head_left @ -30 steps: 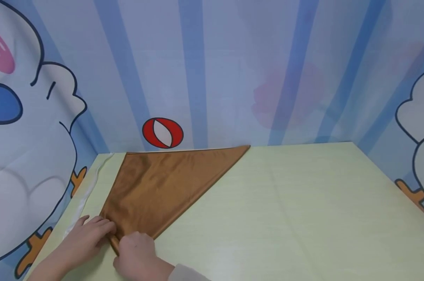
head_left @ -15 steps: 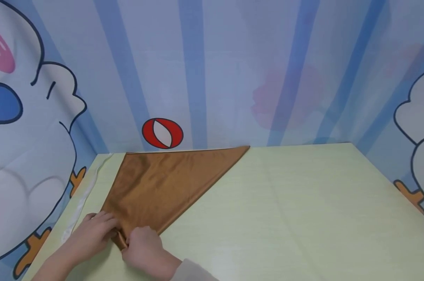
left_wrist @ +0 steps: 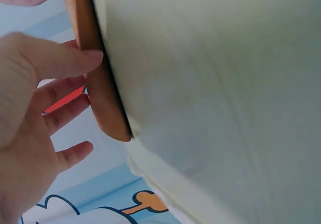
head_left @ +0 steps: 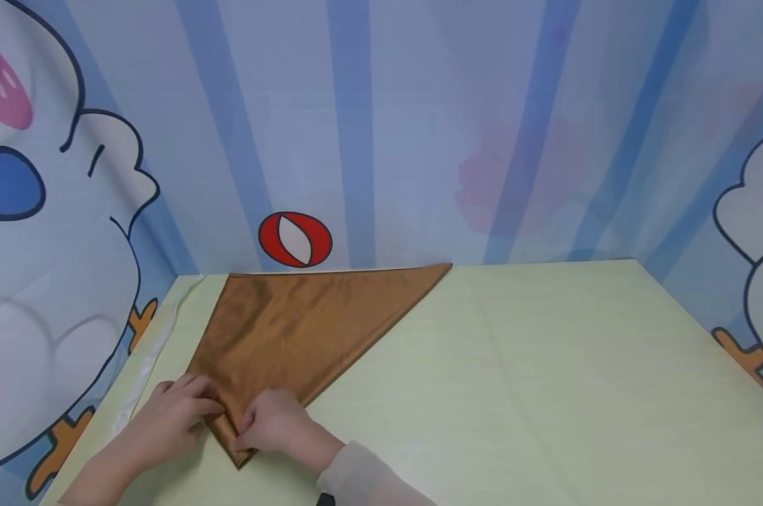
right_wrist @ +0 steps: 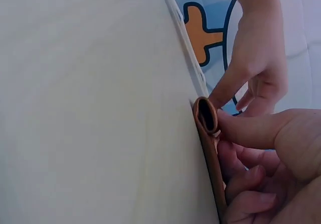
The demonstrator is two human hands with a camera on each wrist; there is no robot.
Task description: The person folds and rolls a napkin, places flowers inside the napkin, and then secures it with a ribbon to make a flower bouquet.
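A brown satin cloth [head_left: 299,323], doubled over with a slanting right edge, lies on the table. Its near left edge is turned into a narrow roll, whose hollow end [right_wrist: 206,116] shows in the right wrist view. My left hand [head_left: 169,418] holds this roll at its left part; in the left wrist view its thumb lies on the brown edge [left_wrist: 108,106], the other fingers beyond it. Beside it, my right hand [head_left: 277,425] pinches the roll near the cloth's near corner, thumb against it and fingers curled. Part of the roll is hidden under both hands.
The pale yellow-green table [head_left: 514,365] stretches away to the right. A white strip [head_left: 154,351] runs along its left side. Behind and at both sides stands a blue striped sheet [head_left: 413,140] with cartoon prints, close to the cloth's far edge.
My right hand has moved up and to the right, and the near corner of the cloth now shows below it. My left hand has shifted slightly to the right along the roll.
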